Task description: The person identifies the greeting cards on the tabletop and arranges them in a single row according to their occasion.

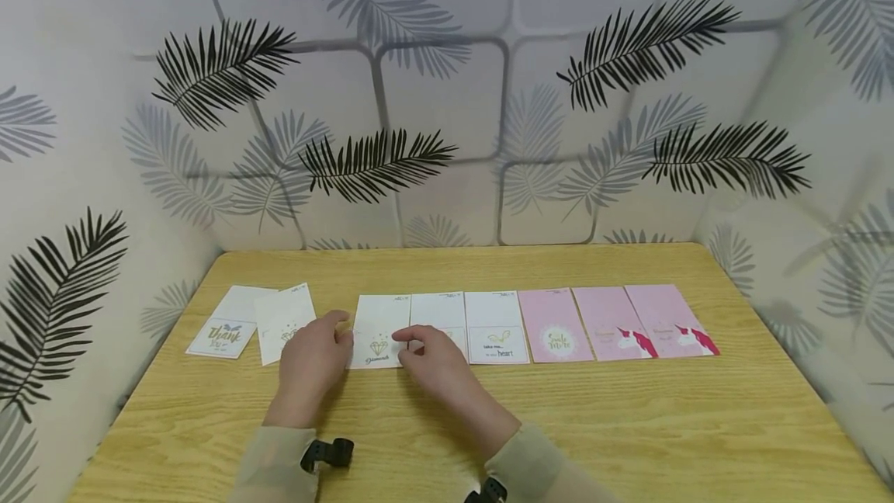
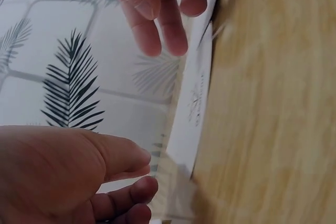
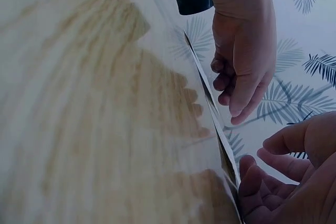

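Observation:
A white diamond card (image 1: 379, 317) lies flat on the wooden table between my two hands. Beside its left edge is my left hand (image 1: 314, 355), fingers loosely bent and nothing seen in its grasp. It partly covers a second, tilted white card (image 1: 275, 317), also with a diamond print. My right hand (image 1: 436, 359) hovers at the diamond card's right edge, thumb and fingers apart; whether it touches the card cannot be told. That hand hides part of the white card (image 1: 447, 309) to the right. The left wrist view shows the diamond card (image 2: 191, 103) between both hands.
Along the row to the right lie a white heart card (image 1: 497, 332), a pink "smile" card (image 1: 555, 313) and two pink unicorn cards (image 1: 608, 309). A white "Thank" card (image 1: 226, 332) lies far left, touching the tilted card. Leaf-patterned cloth (image 1: 447, 99) stands behind the table (image 1: 628, 425).

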The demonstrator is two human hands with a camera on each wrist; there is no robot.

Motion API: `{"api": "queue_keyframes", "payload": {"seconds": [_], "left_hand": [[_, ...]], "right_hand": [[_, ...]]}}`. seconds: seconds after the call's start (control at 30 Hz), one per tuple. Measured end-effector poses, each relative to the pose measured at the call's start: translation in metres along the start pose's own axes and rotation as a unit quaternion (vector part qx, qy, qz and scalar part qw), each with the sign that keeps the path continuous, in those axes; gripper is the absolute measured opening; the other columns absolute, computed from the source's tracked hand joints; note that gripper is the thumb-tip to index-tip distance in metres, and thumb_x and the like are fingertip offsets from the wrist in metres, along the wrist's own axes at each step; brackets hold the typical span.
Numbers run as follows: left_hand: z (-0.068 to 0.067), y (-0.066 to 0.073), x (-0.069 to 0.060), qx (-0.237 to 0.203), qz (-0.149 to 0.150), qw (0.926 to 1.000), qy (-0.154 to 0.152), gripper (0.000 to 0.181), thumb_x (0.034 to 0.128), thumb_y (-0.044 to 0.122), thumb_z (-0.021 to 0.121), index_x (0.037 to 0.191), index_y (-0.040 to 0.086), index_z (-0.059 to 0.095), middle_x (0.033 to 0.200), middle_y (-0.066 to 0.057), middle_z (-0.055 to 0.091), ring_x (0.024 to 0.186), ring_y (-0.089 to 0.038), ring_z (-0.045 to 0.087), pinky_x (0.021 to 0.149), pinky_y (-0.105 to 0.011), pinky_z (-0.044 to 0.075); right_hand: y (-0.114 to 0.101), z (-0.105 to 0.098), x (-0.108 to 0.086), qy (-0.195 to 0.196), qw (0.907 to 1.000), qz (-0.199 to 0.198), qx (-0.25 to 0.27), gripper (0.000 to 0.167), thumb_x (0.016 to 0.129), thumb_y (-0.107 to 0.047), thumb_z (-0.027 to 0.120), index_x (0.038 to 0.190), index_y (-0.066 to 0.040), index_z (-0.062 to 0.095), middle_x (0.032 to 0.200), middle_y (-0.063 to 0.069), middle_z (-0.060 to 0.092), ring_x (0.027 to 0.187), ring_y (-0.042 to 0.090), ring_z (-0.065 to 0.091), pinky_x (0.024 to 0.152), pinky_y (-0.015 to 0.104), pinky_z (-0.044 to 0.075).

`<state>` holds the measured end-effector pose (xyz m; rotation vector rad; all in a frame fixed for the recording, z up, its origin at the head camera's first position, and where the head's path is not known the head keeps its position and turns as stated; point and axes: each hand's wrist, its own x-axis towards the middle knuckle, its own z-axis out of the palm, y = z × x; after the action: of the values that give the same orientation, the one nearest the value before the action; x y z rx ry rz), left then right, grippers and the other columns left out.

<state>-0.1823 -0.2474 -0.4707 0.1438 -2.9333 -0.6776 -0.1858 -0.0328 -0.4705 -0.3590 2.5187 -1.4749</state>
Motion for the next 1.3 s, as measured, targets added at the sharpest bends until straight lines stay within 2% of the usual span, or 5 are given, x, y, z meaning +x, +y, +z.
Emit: {"api": "queue_keyframes", "payload": {"seconds": [0.17,0.4,0.77,1.1,1.3], "left_hand": [[-0.014,-0.014,-0.002,-0.021,-0.004,0.9993,0.030,0.039,0.1063,0.014,0.063,0.141,-0.001,0.070,0.088,-0.010,0.070,0.062,-0.026,0.054,0.055,-0.041,0.042],[-0.031,-0.042,-0.001,-0.021,-0.048,0.9977,0.042,0.043,0.1098,0.022,0.063,0.145,-0.002,0.064,0.121,-0.027,0.070,0.102,-0.050,0.066,0.078,-0.063,0.054],[-0.040,-0.078,-0.003,-0.034,-0.107,0.9918,0.061,0.047,0.1081,0.025,0.062,0.143,-0.007,0.059,0.127,-0.033,0.066,0.114,-0.056,0.061,0.089,-0.067,0.050],[-0.049,-0.091,0.000,-0.022,-0.128,0.9909,0.035,0.056,0.1073,0.029,0.063,0.147,-0.011,0.056,0.129,-0.035,0.067,0.118,-0.060,0.060,0.093,-0.069,0.050],[-0.049,-0.099,0.000,-0.020,-0.133,0.9907,0.020,0.056,0.1067,0.031,0.064,0.143,-0.011,0.058,0.127,-0.034,0.069,0.112,-0.060,0.064,0.089,-0.067,0.052]], "right_hand": [[-0.004,0.002,-0.003,0.007,0.9995,-0.023,-0.018,0.030,0.104,-0.011,0.068,0.132,-0.014,0.078,0.137,0.005,0.071,0.108,0.022,0.067,0.089,0.043,0.054],[-0.017,0.007,0.002,0.006,0.9989,-0.046,-0.011,0.032,0.106,-0.011,0.065,0.135,-0.014,0.077,0.132,0.000,0.072,0.102,0.018,0.067,0.080,0.037,0.054],[-0.038,0.024,0.023,-0.035,0.9955,-0.038,0.079,0.039,0.107,-0.008,0.064,0.145,-0.012,0.071,0.135,0.005,0.071,0.093,0.018,0.074,0.070,0.031,0.058],[-0.055,0.048,0.040,-0.070,0.9943,-0.054,0.059,0.049,0.107,-0.014,0.063,0.156,-0.008,0.062,0.149,0.008,0.067,0.127,0.021,0.068,0.092,0.032,0.057],[-0.064,0.061,0.045,-0.077,0.9941,-0.035,0.069,0.054,0.107,-0.014,0.065,0.160,-0.006,0.057,0.153,0.008,0.064,0.132,0.023,0.066,0.097,0.033,0.057]]}}
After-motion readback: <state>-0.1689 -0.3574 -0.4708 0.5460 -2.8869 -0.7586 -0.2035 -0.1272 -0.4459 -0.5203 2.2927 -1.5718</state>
